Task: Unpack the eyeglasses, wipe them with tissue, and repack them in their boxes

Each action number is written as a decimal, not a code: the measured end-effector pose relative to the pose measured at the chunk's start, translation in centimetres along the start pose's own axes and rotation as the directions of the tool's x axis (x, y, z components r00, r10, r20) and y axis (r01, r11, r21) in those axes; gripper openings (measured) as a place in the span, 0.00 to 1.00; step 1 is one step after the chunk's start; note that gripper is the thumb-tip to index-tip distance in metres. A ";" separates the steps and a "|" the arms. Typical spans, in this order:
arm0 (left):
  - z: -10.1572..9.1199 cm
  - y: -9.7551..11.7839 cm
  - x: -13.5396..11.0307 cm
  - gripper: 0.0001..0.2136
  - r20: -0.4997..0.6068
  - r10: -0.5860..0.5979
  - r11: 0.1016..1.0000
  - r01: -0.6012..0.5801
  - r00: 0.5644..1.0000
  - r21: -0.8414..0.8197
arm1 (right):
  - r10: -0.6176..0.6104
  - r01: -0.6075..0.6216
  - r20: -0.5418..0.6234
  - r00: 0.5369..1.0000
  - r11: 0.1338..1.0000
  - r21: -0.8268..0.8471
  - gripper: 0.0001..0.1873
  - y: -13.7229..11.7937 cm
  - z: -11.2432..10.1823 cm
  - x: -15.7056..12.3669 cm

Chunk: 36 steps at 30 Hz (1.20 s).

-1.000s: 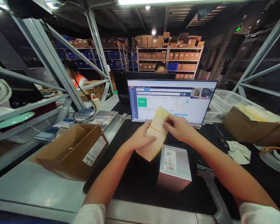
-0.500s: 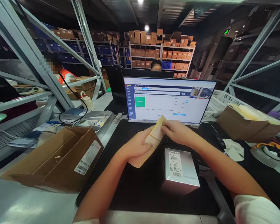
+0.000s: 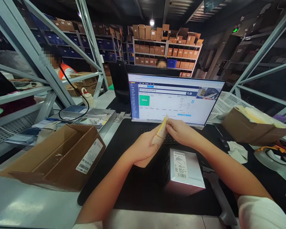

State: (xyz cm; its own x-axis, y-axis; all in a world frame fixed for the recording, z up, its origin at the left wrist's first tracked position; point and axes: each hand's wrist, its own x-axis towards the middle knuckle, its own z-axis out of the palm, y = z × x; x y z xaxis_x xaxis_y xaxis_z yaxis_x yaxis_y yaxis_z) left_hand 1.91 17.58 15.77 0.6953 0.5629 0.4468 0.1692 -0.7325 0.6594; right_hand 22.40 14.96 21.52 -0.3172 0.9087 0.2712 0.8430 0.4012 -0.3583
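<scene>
My left hand (image 3: 145, 143) is closed around a yellow sheet of paper (image 3: 160, 136) with small printed marks, above the black desk mat (image 3: 131, 187). At the sheet's upper end, the fingers of my right hand (image 3: 180, 129) pinch its edge. The sheet looks like label paper and stands tilted, its lower part sticking out below my left hand. Below my right forearm a silver box (image 3: 193, 165) marked "Wakening" rests on the mat, a white label on its top. A grey handheld scanner (image 3: 218, 194) lies to the right of that box.
An opened cardboard box (image 3: 69, 156) stands at the left. Behind my hands are a monitor (image 3: 169, 98) and a keyboard (image 3: 169, 139). Another carton (image 3: 250, 127), a mouse (image 3: 225, 145) and a tape roll (image 3: 271, 156) are on the right. A co-worker (image 3: 64, 68) is beyond the frame at left.
The view has shifted slightly. The sheet has turned more edge-on, with less of its printed face showing. Both hands keep their hold on it, and the boxes stay where they were.
</scene>
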 end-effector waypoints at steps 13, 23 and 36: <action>-0.2 -0.1 -0.1 0.37 -0.094 -0.112 0.989 0.101 0.989 -0.108 | 0.022 -0.014 -0.054 0.998 0.991 0.133 0.12 0.3 -0.2 0.4; 0.1 0.2 -0.1 0.37 -0.112 -0.098 0.993 0.091 0.989 -0.069 | 0.026 -0.018 -0.146 0.989 0.998 0.059 0.12 -0.1 0.1 0.6; 0.7 -0.1 0.2 0.36 -0.229 -0.144 0.982 0.110 0.963 -0.155 | 0.079 0.020 -0.301 0.950 0.950 0.312 0.05 0.9 1.4 0.9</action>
State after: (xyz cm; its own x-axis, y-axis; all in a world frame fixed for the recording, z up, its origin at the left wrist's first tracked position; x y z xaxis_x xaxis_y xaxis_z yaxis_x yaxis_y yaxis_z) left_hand 2.47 17.48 15.37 0.4846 0.7354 0.4737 0.1348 -0.5978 0.7902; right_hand 22.23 16.32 20.23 -0.1036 0.8608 0.4984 0.6587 0.4348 -0.6141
